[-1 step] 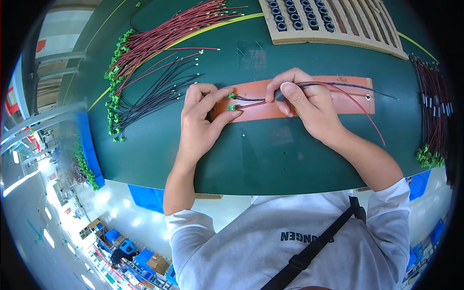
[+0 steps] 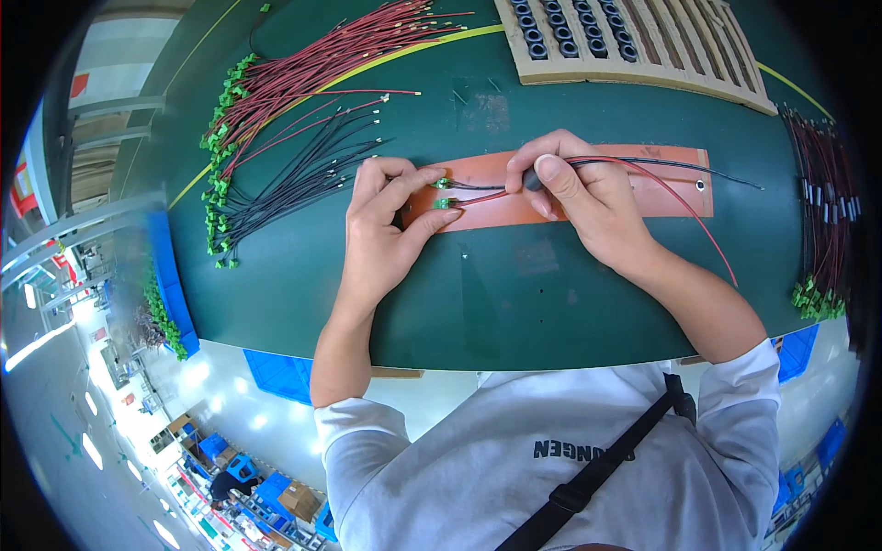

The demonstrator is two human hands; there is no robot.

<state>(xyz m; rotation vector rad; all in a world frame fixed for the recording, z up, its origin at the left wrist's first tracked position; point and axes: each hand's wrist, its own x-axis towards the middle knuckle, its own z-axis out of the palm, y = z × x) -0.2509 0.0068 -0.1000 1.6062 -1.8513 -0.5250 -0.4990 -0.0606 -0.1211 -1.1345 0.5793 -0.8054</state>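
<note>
— What are your hands on?

— My right hand (image 2: 588, 197) is pinched shut on a small dark ring (image 2: 532, 179), thumb on top, with a red wire (image 2: 684, 207) and a black wire (image 2: 707, 165) running through my grip and trailing off toward the right edge of the desk (image 2: 514, 303). My left hand (image 2: 386, 225) lies on the desk with its fingers drawn together; the fingertips press down by the two green connectors (image 2: 443, 193) at the wire ends, though I cannot tell whether they actually clamp them

— Where does all that sit?

— On the orange strip (image 2: 496, 209) near the middle of the green desk, between my two hands

— And around it?

— Toward the far left corner lies a fan of red wires (image 2: 322, 60) and black wires (image 2: 294, 179), green plugs at their left ends. At the far edge sits a slotted tan tray (image 2: 643, 55) holding dark rings. Along the right edge lies another wire bundle (image 2: 822, 202), well apart from my hands
</note>
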